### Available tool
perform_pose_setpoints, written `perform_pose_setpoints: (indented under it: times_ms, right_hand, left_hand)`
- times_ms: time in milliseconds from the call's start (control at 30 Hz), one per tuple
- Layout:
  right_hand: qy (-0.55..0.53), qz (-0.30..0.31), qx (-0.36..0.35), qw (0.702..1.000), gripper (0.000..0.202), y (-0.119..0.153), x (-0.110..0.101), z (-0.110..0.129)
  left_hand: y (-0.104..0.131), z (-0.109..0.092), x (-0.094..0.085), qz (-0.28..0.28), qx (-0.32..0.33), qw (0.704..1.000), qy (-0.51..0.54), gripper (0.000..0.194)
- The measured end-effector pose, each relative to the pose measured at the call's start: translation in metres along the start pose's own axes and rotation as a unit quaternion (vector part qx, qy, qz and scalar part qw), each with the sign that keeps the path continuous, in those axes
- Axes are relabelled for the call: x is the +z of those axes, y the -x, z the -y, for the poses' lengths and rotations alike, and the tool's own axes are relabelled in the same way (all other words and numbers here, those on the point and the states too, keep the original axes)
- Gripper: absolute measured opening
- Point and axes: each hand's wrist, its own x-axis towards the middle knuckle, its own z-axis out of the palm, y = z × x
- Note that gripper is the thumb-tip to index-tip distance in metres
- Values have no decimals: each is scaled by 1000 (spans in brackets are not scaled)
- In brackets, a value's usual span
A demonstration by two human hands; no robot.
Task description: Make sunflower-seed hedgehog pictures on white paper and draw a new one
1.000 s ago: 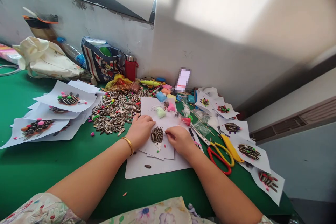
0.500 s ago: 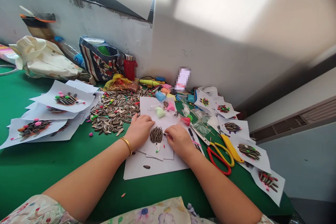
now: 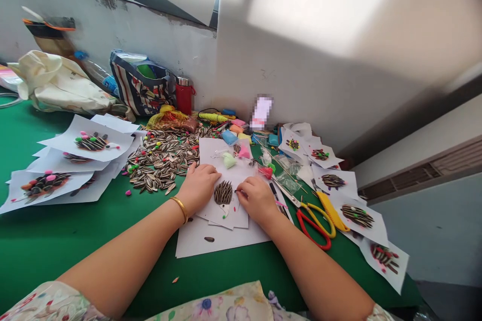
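Note:
Between my hands, a small hedgehog figure made of striped sunflower seeds, with a white snout and a green dot, sits on white paper. My left hand lies open on the paper at the figure's left, fingers stretched out. At its right, my right hand is closed in a pinch, a small dark piece showing at the fingertips. Too little of that piece shows to tell its kind. A tiny red bit lies below those fingertips. One loose sunflower seed rests on the lower sheet.
Loose sunflower seeds are heaped at the left. Finished seed pictures on paper lie left and right. Scissors and a yellow cutter lie by my right forearm. Soft clay lumps and a red flask stand behind.
The whole view has shifted slightly. Both hands keep their places beside the seed hedgehog, and the small dark piece stays at my right fingertips.

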Motion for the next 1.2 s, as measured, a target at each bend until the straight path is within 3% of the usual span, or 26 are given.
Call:
perform_pose_setpoints:
  times_ms: [333, 867, 1200]
  right_hand:
    - [-32, -20, 16, 999, 8, 0, -1, 1]
    - [-38, 2, 30, 999, 6, -1, 5, 3]
    - [-30, 2, 9, 999, 16, 3, 0, 2]
  left_hand:
    - [0, -1, -1, 7, -1, 1000, -12, 34]
    - [-1, -1, 0, 5, -3, 1000, -5, 34]
    - [0, -1, -1, 4, -7, 1000, 6, 34]
